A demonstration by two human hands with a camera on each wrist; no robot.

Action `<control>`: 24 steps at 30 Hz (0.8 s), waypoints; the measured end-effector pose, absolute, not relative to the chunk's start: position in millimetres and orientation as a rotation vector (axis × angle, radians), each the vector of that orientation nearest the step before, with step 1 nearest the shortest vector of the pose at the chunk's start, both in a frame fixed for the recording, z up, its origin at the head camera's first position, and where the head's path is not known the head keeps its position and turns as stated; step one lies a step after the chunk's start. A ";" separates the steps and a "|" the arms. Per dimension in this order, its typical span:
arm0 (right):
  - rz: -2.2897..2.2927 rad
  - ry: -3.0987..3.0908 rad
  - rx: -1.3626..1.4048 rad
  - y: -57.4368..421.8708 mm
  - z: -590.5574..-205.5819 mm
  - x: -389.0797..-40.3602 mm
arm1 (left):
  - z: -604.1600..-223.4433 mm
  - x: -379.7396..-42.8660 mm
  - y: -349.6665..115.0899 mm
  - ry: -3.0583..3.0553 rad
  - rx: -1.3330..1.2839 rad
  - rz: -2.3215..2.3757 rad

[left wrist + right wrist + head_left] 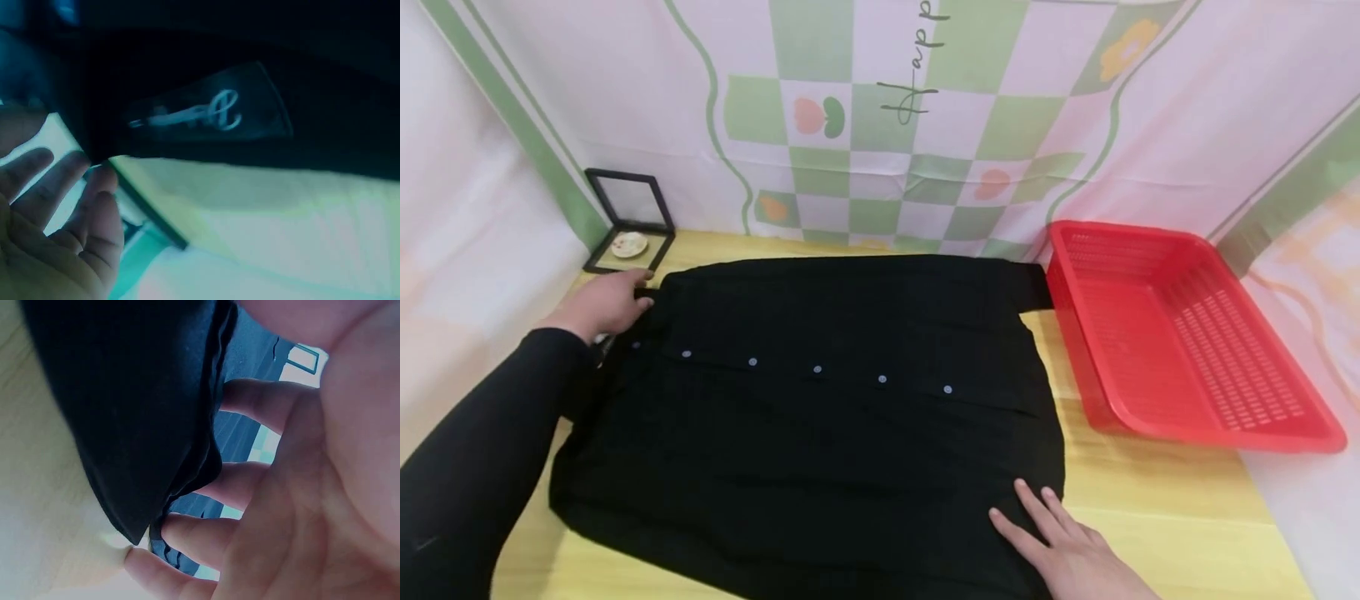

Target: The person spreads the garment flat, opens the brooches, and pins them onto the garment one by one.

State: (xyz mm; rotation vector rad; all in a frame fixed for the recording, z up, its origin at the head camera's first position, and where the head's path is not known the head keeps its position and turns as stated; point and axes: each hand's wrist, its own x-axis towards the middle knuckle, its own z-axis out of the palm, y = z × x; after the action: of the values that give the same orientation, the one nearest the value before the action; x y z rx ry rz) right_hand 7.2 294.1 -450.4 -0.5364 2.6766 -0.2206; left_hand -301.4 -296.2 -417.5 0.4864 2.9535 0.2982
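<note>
A black button-up shirt [820, 450] lies spread across the table, its row of pale buttons running sideways and its collar end at the left. My left hand [606, 302] pinches the black cloth at the collar between thumb and fingers. Close by, the left wrist view shows a label [212, 112] with pale lettering inside the neck. At the lower right, my right hand [1067, 550] rests with spread fingers on the hem end of the shirt. In the right wrist view its fingers [250, 484] lie along the folded cloth edge.
A red plastic basket [1078, 333] stands at the right, close to a black cuff [1033, 287] sticking out from the shirt. An open black frame [662, 204] with a small round pale item [629, 244] sits at the back left. A patterned curtain [887, 108] hangs behind the yellow table [1187, 508].
</note>
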 end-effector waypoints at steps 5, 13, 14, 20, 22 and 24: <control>-0.221 2.695 -0.535 295.1 -451.4 8.1 | -425.0 -310.5 -305.1 3.011 0.504 0.269; -0.213 2.713 -0.532 295.1 -450.6 8.6 | -422.7 -306.3 -314.5 3.139 0.411 0.378; -0.212 2.722 -0.539 295.2 -450.6 8.8 | -424.1 -306.7 -315.5 3.136 0.418 0.385; -0.230 2.723 -0.568 296.1 -451.8 9.6 | -435.5 -312.2 -319.8 3.126 0.517 0.338; -0.234 2.714 -0.564 296.3 -452.5 9.6 | -438.0 -313.3 -320.3 3.123 0.498 0.333; -0.241 2.709 -0.563 296.2 -452.8 9.5 | -438.3 -311.6 -317.1 3.119 0.421 0.347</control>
State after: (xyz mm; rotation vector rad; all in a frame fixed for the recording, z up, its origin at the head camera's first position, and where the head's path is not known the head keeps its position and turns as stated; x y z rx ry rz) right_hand 9.5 296.2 -452.8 -0.5630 2.7088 -0.2407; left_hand -311.6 -317.1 -438.3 0.4211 3.1186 0.3471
